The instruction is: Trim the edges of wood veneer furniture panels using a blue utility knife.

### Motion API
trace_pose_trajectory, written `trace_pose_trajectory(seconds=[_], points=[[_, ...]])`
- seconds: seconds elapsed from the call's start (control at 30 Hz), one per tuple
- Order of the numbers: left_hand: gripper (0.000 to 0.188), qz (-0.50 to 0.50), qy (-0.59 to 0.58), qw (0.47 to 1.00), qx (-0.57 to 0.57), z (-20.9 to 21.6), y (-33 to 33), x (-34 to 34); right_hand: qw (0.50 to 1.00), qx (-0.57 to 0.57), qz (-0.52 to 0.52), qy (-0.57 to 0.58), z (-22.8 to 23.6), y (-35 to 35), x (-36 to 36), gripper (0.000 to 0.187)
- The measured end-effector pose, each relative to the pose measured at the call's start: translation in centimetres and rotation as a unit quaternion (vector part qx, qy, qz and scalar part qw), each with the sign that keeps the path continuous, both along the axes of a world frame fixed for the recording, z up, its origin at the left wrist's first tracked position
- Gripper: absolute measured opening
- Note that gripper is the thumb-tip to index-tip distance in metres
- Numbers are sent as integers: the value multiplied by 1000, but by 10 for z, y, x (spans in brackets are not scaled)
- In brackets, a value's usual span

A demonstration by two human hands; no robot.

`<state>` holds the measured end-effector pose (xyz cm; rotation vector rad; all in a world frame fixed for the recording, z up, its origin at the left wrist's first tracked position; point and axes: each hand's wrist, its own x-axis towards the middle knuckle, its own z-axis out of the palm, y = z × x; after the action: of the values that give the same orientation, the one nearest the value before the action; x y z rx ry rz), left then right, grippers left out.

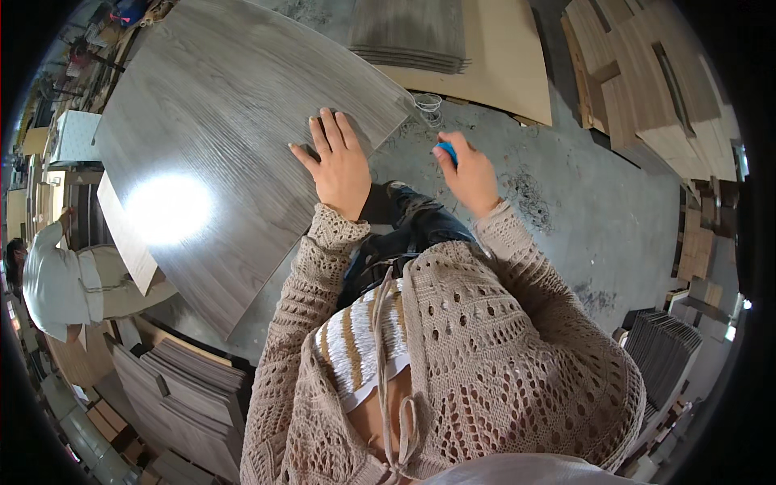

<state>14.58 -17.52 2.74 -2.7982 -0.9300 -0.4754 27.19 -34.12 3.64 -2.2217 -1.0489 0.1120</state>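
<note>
A large grey wood-grain panel [242,105] lies in front of me, with a bright light reflected on its surface. My left hand [343,168] rests flat on it near the right edge, fingers spread and holding nothing. Just off that edge, my right hand [469,174] is closed around a small blue-handled tool [446,152]. Its working end looks thin and points toward the panel's near right corner, but the kind cannot be made out. Thin white curled strips [428,105] hang or lie by that corner.
Stacked grey boards [408,36] sit on a tan sheet [509,65] ahead. More panels [647,73] stand at the far right, and boards [186,384] are piled at the lower left. Another person [73,275] bends at the left. Dark scraps [529,198] litter the concrete floor.
</note>
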Motion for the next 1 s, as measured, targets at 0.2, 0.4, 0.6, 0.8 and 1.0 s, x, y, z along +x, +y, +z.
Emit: trace_pose_trajectory(seconds=[0.2,0.4,0.6,0.8,1.0], points=[[58,-7,14,999,-42,-3,6,-1,999,-28,44,-3,11,0,34,23],[57,-37,21,997,-57,-4,10,0,988,-85,106,-66,22,24,59,24],[55,-43,-6,997,-68,-2,11,0,983,-84,121,-112,15,49,74,24],[57,-32,-2,996,-81,-8,12,2,974,-25,203,-100,8,140,108,27],[59,-8,-37,993,-110,-4,12,4,954,-61,291,28,6,146,137,32]])
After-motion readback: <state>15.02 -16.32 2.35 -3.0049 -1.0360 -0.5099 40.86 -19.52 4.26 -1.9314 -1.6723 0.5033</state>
